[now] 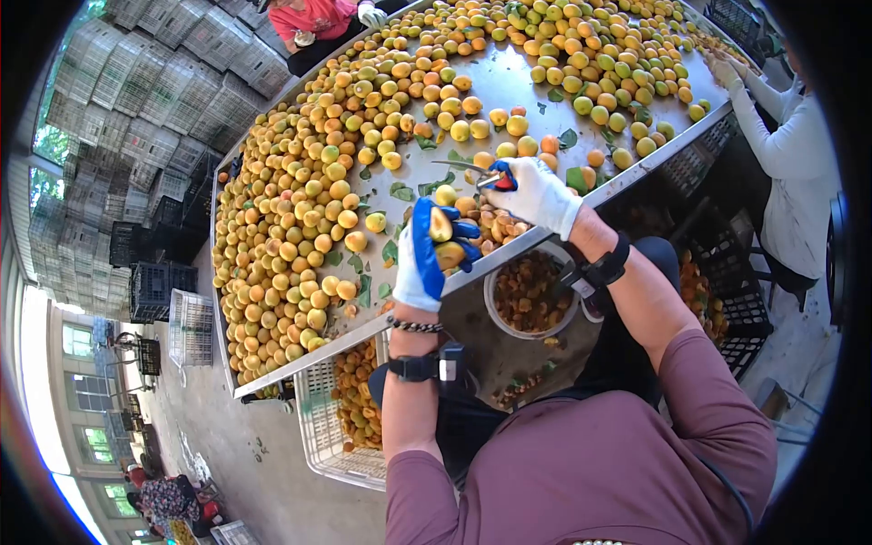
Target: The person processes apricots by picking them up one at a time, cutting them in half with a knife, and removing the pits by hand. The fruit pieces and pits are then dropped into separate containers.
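Observation:
My left hand (pixel 425 254), in a white glove with blue coating, is closed around a cut apricot (pixel 440 225), its pale inner face turned up. Another apricot piece (pixel 449 255) sits lower in the same palm. To the right, my right hand (pixel 540 195), gloved alike, grips a small knife (pixel 460 166) whose thin blade points left above the table. Part of its handle is hidden by the fingers. Beneath and between my hands, cut apricot pieces (pixel 495 227) lie along the metal table's edge. Whole apricots (pixel 309 209) cover much of the metal table (pixel 504 77), with green leaves scattered among them.
Below the table edge stand a white bucket (pixel 491 304) of apricot pieces and a pale crate (pixel 318 427) holding more. Co-workers are at the far side (pixel 318 23) and right (pixel 790 136). Stacked crates (pixel 145 91) fill the left background; a black crate (pixel 740 309) is at right.

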`<action>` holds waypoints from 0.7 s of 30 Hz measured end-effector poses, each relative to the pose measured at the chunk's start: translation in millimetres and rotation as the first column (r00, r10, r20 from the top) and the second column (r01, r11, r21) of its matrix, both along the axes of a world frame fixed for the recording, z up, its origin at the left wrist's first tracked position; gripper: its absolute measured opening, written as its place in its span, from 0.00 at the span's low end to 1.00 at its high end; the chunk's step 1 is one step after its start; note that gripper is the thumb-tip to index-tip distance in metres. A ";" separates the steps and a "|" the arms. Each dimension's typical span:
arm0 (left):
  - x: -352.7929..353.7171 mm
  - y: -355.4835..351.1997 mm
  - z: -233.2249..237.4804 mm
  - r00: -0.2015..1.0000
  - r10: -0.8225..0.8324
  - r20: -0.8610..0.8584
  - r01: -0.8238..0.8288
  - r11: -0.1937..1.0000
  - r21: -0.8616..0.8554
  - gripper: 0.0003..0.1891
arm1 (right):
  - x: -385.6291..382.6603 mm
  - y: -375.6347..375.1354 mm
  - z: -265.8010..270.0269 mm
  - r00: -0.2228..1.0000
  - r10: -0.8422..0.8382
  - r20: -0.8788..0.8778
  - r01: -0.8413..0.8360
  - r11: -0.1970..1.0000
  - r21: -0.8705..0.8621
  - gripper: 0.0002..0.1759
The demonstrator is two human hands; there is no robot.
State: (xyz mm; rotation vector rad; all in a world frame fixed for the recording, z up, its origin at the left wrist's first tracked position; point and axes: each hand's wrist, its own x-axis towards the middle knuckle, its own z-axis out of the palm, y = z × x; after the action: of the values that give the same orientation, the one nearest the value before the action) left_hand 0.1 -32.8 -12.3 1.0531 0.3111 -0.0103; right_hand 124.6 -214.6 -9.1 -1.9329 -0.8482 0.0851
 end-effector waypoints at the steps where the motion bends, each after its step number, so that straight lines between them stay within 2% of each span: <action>1: -14.7 5.0 5.9 0.997 0.070 0.017 -0.072 0.995 0.076 0.27 | -1.1 -5.2 5.1 0.999 -0.013 0.041 0.015 0.999 -0.044 0.16; 3: -51.5 17.4 14.5 0.971 0.235 0.028 -0.236 0.949 0.208 0.27 | 3.9 -11.2 -4.0 0.994 -0.025 0.103 0.036 0.993 -0.112 0.17; 6: -117.9 41.5 25.8 0.864 0.502 0.030 -0.482 0.810 0.333 0.25 | 2.3 -18.3 -2.8 0.988 -0.021 0.154 0.056 0.972 -0.227 0.18; 8: -170.7 67.3 17.7 0.823 0.566 0.047 -0.519 0.717 0.466 0.22 | 3.6 -20.5 -6.9 0.982 -0.027 0.187 0.085 0.948 -0.307 0.21; 10: -223.4 129.9 -38.7 0.795 0.607 -0.006 -0.420 0.558 0.716 0.20 | 3.8 -23.1 -7.7 0.976 -0.022 0.219 0.102 0.927 -0.362 0.22; 11: -244.4 149.9 -65.2 0.793 0.606 0.063 -0.279 0.270 0.921 0.22 | 3.3 -23.6 -4.9 0.977 -0.021 0.213 0.097 0.930 -0.355 0.22; 12: -236.0 114.3 -23.5 0.817 0.575 0.026 0.092 -0.175 0.980 0.25 | 1.5 -23.9 -1.6 0.977 -0.036 0.211 0.113 0.925 -0.363 0.21; 14: -223.8 137.6 -36.6 0.804 0.594 0.030 -0.018 -0.027 0.999 0.27 | -2.8 -21.5 6.0 0.977 -0.043 0.207 0.119 0.922 -0.368 0.21; 15: -204.3 135.6 -37.3 0.815 0.564 0.132 -0.239 0.121 0.963 0.27 | -6.1 -20.1 10.4 0.985 -0.043 0.166 0.092 0.948 -0.304 0.21; 16: -181.9 139.2 -34.7 0.824 0.555 0.112 -0.187 0.080 0.979 0.27 | -9.0 -18.7 14.7 0.991 -0.042 0.125 0.071 0.969 -0.237 0.21; 17: -157.1 143.7 -37.1 0.851 0.505 0.144 -0.158 -0.016 0.987 0.28 | -11.8 -17.0 18.2 0.992 -0.031 0.126 0.054 0.981 -0.186 0.20; 18: -132.6 166.9 -50.7 0.871 0.488 0.052 -0.076 0.030 0.997 0.31 | -12.4 -13.7 18.9 0.991 -0.034 0.130 0.057 0.982 -0.179 0.20; 19: -106.2 169.0 -49.1 0.893 0.446 0.060 0.003 -0.141 0.990 0.34 | -11.7 -10.7 18.9 0.991 -0.020 0.131 0.042 0.984 -0.174 0.20; 20: -79.2 164.2 -40.8 0.878 0.476 -0.041 0.151 -0.195 0.969 0.37 | -13.1 -9.3 17.7 0.992 -0.007 0.125 0.029 0.984 -0.174 0.20; 21: -57.1 170.2 -49.4 0.872 0.488 -0.044 0.250 -0.365 0.897 0.41 | -14.9 -6.8 20.6 0.995 -0.025 0.101 0.046 0.976 -0.214 0.19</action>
State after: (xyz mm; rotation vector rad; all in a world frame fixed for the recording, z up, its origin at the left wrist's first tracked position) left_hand -57.0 137.4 -61.7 2.9506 1.0397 0.3277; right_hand 109.7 -221.4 11.5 -2.1707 -0.8990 0.0636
